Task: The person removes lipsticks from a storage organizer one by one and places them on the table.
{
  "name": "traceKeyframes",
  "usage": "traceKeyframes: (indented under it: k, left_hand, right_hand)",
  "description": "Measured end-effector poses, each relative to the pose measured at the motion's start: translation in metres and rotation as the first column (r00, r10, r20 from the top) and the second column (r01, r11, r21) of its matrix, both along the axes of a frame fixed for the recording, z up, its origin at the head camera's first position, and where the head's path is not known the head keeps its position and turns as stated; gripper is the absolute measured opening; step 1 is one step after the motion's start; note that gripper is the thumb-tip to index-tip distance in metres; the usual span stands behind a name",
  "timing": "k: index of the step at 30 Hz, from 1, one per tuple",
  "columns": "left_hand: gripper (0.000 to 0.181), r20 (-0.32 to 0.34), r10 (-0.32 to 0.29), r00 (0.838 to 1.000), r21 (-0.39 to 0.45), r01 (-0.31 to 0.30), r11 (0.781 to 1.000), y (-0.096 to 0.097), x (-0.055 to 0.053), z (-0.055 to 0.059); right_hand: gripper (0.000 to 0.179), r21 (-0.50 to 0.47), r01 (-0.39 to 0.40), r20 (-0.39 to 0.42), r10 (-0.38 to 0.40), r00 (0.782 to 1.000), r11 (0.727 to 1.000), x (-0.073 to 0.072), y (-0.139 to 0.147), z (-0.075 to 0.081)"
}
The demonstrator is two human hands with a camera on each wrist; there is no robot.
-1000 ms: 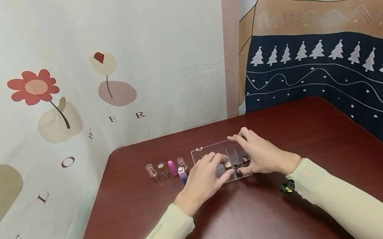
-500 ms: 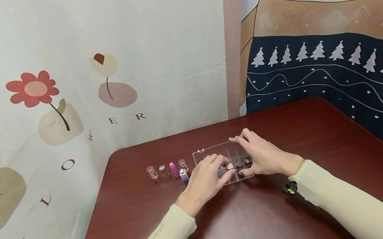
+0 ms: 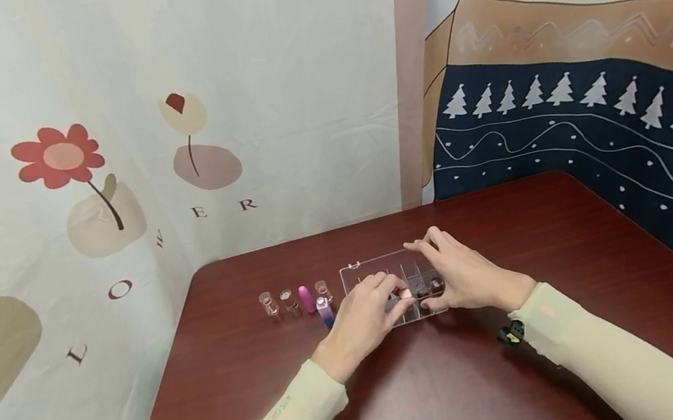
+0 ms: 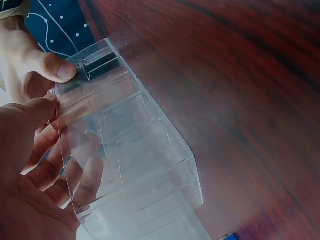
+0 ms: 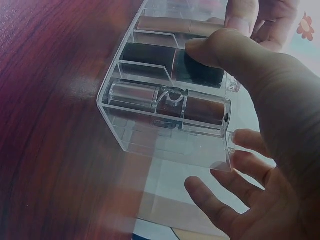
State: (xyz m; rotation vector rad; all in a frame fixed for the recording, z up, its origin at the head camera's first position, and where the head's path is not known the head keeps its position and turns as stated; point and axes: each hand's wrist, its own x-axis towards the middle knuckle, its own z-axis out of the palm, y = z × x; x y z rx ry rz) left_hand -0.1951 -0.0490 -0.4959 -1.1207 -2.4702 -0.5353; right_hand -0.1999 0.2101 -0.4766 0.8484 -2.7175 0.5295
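Observation:
A clear divided cosmetics box stands on the table under both hands. My left hand reaches over its front, thumb and index finger pinching the end of a lipstick with a beige top. The right wrist view shows that tan lipstick lying in its slot. Beside it are a black lipstick tube and a clear-cased dark red one. My right hand grips the box's right end, thumb at the front near the black tube, fingers behind. In the left wrist view, the nearer compartments hold nothing.
Left of the box stand two clear-capped tubes, a dark tube with a pale top, a pink tube and a blue-and-white one. Printed curtains hang behind the dark red table.
The left thumb and index finger have drawn closer around the beige-topped lipstick. The right hand keeps its grip on the box. The whole view has shifted slightly.

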Motion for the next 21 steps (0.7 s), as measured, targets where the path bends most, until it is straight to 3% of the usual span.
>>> traceKeyframes:
  k: [11,21]
  left_hand:
    - [0.021,-0.001,0.013,1.0,0.03,-0.013,0.999,-0.0015,0.0034,0.0032]
    - [0.021,-0.081,-0.015,0.997,0.094,0.022,0.995,-0.0071,0.0053,0.0097]
  right_hand:
    - [0.11,0.009,0.0,0.003,0.0,1.0,1.0,-0.0007,-0.0008,-0.0011]
    - [0.11,0.006,0.013,0.004,-0.013,1.0,1.0,0.0012,-0.0009,0.0013]
